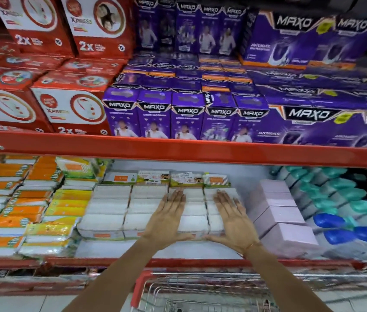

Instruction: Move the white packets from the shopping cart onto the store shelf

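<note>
Both hands, left hand (166,218) and right hand (232,221), lay flat and spread, clasping nothing, on the white packets (191,212) stacked low-centre on the shelf (178,152) above the cart (200,291); these looked light, soft and slippery, best gripped by their side edges.

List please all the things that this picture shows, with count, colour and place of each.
red boxes: many, red and white, upper shelf left
purple boxes: many, upper shelf middle and right
white packets: several stacks, lower shelf middle
orange and yellow packets: many, lower shelf left
pale pink blocks: several, right of the white packets
green and blue items: many, blurred, lower shelf right
shopping cart: one, red and metal, bottom
left hand: flat on the white packets
right hand: flat on the white packets
</note>
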{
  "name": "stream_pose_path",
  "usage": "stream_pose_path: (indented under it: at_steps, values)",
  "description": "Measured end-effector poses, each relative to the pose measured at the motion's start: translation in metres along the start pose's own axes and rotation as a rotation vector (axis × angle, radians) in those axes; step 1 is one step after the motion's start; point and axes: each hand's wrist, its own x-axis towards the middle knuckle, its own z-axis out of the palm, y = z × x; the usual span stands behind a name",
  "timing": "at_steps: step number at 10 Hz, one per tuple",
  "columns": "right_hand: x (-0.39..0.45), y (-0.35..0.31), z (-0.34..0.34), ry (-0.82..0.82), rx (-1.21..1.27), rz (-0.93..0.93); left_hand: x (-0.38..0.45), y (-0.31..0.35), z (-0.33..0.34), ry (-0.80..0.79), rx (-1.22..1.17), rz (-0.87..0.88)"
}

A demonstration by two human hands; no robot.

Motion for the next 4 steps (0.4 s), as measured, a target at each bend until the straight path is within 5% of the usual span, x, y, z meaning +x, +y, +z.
stream_pose_path:
  at_steps: [4]
  values:
    - [-0.015,-0.024,-0.012,0.137,-0.072,0.108,-0.021,0.009,-0.016,0.074,0.048,-0.042]
